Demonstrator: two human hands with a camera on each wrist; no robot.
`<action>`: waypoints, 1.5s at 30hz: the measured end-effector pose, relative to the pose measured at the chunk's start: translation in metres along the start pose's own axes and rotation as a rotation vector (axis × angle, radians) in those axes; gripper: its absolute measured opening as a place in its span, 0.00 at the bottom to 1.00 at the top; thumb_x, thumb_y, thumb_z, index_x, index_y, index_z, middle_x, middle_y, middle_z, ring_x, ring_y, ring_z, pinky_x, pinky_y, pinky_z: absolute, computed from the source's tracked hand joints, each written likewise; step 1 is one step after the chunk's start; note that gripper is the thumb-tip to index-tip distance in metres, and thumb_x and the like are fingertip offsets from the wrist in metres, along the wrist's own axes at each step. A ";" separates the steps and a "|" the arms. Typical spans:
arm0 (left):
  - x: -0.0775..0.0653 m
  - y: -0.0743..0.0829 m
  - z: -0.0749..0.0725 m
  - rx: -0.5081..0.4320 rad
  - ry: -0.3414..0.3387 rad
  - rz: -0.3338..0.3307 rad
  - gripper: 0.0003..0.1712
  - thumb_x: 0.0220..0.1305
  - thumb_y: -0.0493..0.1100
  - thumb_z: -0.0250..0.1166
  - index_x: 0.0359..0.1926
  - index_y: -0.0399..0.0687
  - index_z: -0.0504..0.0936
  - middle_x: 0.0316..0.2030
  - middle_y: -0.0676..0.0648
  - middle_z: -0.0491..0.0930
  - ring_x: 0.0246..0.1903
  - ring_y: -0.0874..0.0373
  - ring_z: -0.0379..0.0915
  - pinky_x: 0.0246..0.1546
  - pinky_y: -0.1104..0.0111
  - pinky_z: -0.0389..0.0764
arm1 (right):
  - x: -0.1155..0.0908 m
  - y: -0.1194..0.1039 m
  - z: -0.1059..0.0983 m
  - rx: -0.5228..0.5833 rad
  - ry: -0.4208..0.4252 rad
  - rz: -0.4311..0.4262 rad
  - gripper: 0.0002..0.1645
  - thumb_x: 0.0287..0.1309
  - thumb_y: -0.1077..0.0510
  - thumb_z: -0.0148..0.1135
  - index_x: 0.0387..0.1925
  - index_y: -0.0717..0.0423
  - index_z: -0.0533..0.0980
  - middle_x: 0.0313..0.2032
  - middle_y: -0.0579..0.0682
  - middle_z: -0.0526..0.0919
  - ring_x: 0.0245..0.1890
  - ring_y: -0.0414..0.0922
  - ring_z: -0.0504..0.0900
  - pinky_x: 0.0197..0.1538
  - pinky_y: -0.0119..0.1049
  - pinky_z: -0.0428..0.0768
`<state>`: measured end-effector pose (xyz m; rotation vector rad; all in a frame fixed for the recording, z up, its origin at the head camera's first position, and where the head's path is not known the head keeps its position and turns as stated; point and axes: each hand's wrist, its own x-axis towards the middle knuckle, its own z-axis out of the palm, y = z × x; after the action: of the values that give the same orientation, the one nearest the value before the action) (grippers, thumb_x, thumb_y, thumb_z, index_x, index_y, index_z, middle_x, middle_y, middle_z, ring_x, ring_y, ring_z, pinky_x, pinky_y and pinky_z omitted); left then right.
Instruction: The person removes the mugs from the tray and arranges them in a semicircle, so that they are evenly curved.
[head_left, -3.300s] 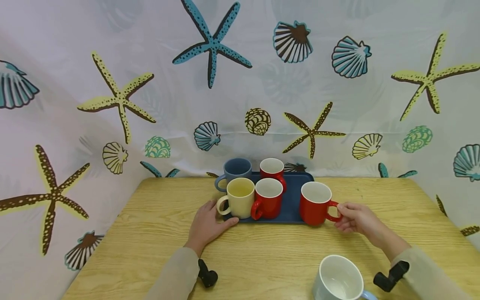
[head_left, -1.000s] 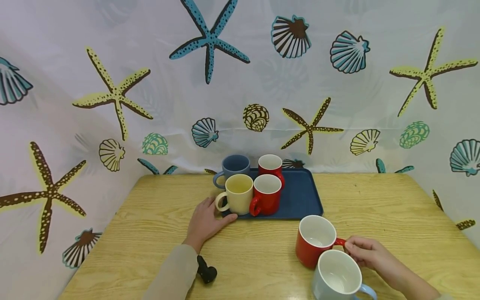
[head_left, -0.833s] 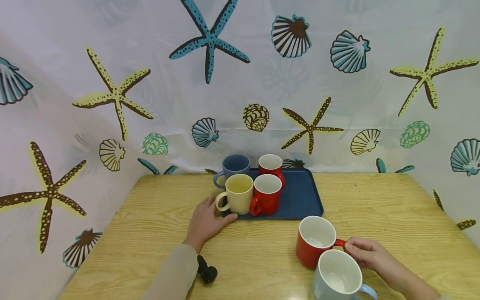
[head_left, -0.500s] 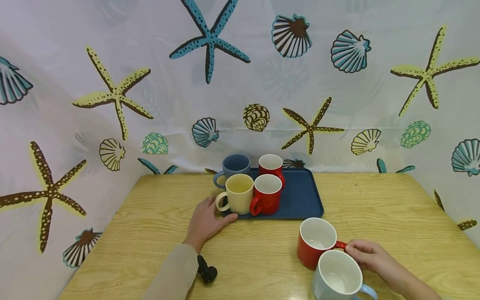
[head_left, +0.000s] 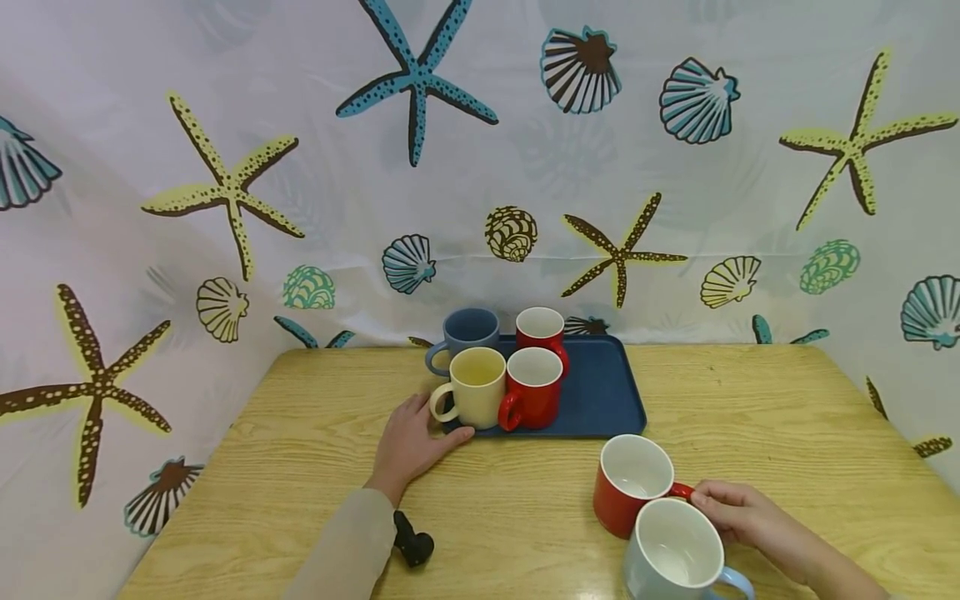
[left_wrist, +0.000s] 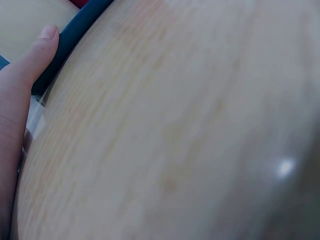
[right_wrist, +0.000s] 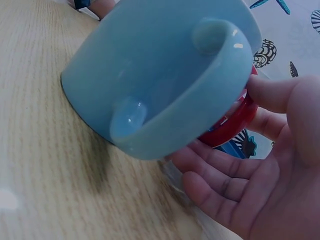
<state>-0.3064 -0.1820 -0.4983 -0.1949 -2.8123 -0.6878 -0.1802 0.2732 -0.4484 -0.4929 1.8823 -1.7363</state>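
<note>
My right hand (head_left: 738, 517) pinches the handle of a red mug (head_left: 617, 502) with a white inside, in front of the tray's right corner. Beside that mug stands a light blue mug (head_left: 671, 550), nearer to me; in the right wrist view its handle (right_wrist: 200, 110) partly hides the red mug (right_wrist: 232, 125). My left hand (head_left: 408, 446) rests at the left front corner of a dark blue tray (head_left: 600, 387), thumb stretched along the rim (left_wrist: 75, 42). Right by it on the tray is a cream mug (head_left: 480, 396). The left fingertips are partly hidden.
Next to the cream mug on the tray stands another red mug (head_left: 534, 392). Behind them are a blue mug (head_left: 471, 333) and a further red mug (head_left: 542, 329). A patterned cloth (head_left: 480, 167) hangs round the wooden table (head_left: 322, 467).
Over the last few seconds my right hand has brought the red mug from the tray's right front toward me, beside the light blue mug. Since then it has barely moved. My left hand stays put.
</note>
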 end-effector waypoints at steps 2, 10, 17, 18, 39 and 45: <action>0.000 0.000 0.000 0.002 0.002 0.001 0.58 0.42 0.83 0.53 0.64 0.46 0.68 0.61 0.43 0.66 0.61 0.44 0.59 0.61 0.49 0.59 | 0.000 0.000 -0.001 -0.005 0.001 0.008 0.15 0.71 0.58 0.41 0.39 0.51 0.76 0.36 0.46 0.79 0.36 0.39 0.78 0.39 0.36 0.79; 0.000 0.000 0.001 0.006 0.015 0.009 0.58 0.41 0.83 0.53 0.63 0.46 0.69 0.60 0.43 0.68 0.60 0.44 0.61 0.61 0.49 0.60 | -0.004 0.002 -0.002 0.009 0.008 0.021 0.16 0.72 0.56 0.39 0.43 0.53 0.76 0.38 0.48 0.79 0.35 0.43 0.79 0.37 0.39 0.80; 0.000 0.000 0.001 -0.002 0.012 0.002 0.58 0.42 0.82 0.54 0.64 0.45 0.68 0.61 0.42 0.67 0.61 0.43 0.59 0.61 0.49 0.59 | -0.001 0.004 -0.003 0.056 -0.002 0.029 0.20 0.73 0.53 0.36 0.44 0.53 0.76 0.38 0.51 0.81 0.36 0.45 0.81 0.37 0.40 0.81; 0.000 0.000 0.001 -0.002 0.012 0.000 0.58 0.42 0.82 0.54 0.64 0.45 0.67 0.61 0.42 0.67 0.61 0.43 0.59 0.61 0.49 0.59 | -0.001 0.003 -0.004 0.053 0.006 0.034 0.20 0.73 0.52 0.36 0.44 0.52 0.76 0.37 0.51 0.81 0.36 0.44 0.81 0.36 0.40 0.81; -0.001 0.000 0.000 0.009 0.004 -0.002 0.59 0.41 0.83 0.52 0.63 0.46 0.69 0.61 0.42 0.67 0.62 0.43 0.59 0.61 0.49 0.59 | 0.018 -0.008 -0.015 0.060 0.198 0.080 0.24 0.70 0.46 0.43 0.59 0.57 0.62 0.41 0.54 0.82 0.33 0.46 0.81 0.41 0.41 0.81; -0.001 0.001 -0.001 0.010 -0.006 -0.005 0.60 0.41 0.84 0.50 0.64 0.45 0.68 0.62 0.41 0.66 0.62 0.42 0.58 0.61 0.49 0.59 | 0.028 -0.015 -0.020 0.031 0.181 0.063 0.26 0.71 0.46 0.41 0.59 0.61 0.64 0.44 0.56 0.82 0.41 0.48 0.82 0.43 0.42 0.80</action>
<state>-0.3049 -0.1816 -0.4967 -0.1884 -2.8223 -0.6751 -0.2162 0.2711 -0.4362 -0.2689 1.9678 -1.8183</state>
